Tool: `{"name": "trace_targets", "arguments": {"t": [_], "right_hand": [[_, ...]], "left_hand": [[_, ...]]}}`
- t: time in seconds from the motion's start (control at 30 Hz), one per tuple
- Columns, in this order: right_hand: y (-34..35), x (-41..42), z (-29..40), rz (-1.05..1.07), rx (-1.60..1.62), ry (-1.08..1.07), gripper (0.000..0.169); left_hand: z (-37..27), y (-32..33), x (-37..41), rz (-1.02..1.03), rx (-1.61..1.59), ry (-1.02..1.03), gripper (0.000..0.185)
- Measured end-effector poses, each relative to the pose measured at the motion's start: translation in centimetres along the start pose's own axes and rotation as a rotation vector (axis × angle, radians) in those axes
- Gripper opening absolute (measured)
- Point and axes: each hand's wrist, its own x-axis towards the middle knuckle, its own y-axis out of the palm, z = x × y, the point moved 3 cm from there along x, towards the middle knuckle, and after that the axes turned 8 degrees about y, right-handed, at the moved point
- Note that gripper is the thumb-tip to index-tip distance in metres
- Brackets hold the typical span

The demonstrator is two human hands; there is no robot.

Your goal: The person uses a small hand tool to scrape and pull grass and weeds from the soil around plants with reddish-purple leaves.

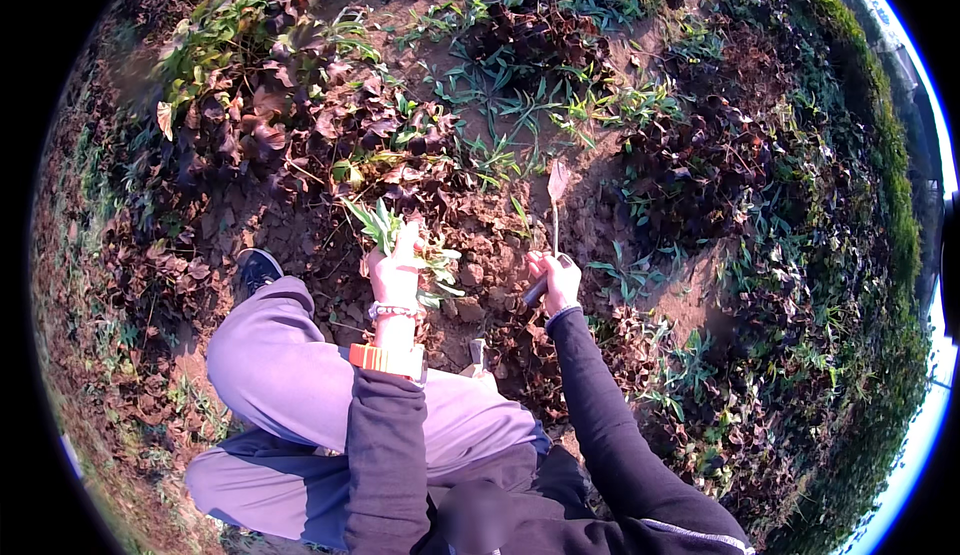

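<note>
My left hand (397, 266) is closed around a bunch of green leafy weeds (384, 226), whose leaves stick out above and to the right of the fingers. A bracelet and a watch with an orange band are on that wrist. My right hand (556, 279) grips the dark handle of a small hand trowel (556, 183), its narrow blade pointing away from me over bare reddish soil. Between the hands lies loose, clumpy soil (472, 273). A single green blade-leaved plant (520, 213) stands just left of the trowel's shaft.
Reddish-purple leafy plants (262, 127) grow beyond my left hand, with more of them (697, 165) at the right. Low green weeds (499, 97) spread over the soil ahead. My bent legs (277, 360) and a dark shoe (259, 270) are at the lower left.
</note>
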Motion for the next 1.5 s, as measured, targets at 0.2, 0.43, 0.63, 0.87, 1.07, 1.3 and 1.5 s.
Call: {"name": "trace_targets", "arguments": {"t": [0.2, 0.43, 0.63, 0.87, 1.07, 1.3, 1.5], "right_hand": [[1.3, -7.6, 4.8, 0.258, 0.035, 0.026, 0.011], [5.5, -13.3, 6.2, 0.434, -0.076, -0.023, 0.019], [7.4, -14.6, 7.0, 0.574, -0.136, -0.087, 0.018], [0.1, -15.3, 6.5, 0.346, -0.619, -0.027, 0.009], [-1.0, -12.4, 0.1, 0.150, -0.566, -0.152, 0.015], [4.1, -10.0, -1.0, 0.141, -1.445, -0.755, 0.033], [8.7, -4.2, -10.4, 0.351, -1.811, -0.585, 0.015]], "left_hand": [[1.1, 3.6, -3.0, 0.526, 0.447, -0.064, 0.021], [6.3, 3.5, -3.3, 0.596, -0.440, -0.501, 0.026], [0.7, 3.3, -3.6, 0.719, 0.334, 0.094, 0.016], [-7.5, -2.6, 1.3, 0.057, 0.220, 0.322, 0.012], [-6.2, -3.1, 1.3, 0.060, 0.099, 0.280, 0.009], [-6.1, -3.0, 0.9, 0.058, 0.136, 0.197, 0.010], [-5.0, -1.9, 0.8, 0.152, 0.232, 0.154, 0.015]]}}
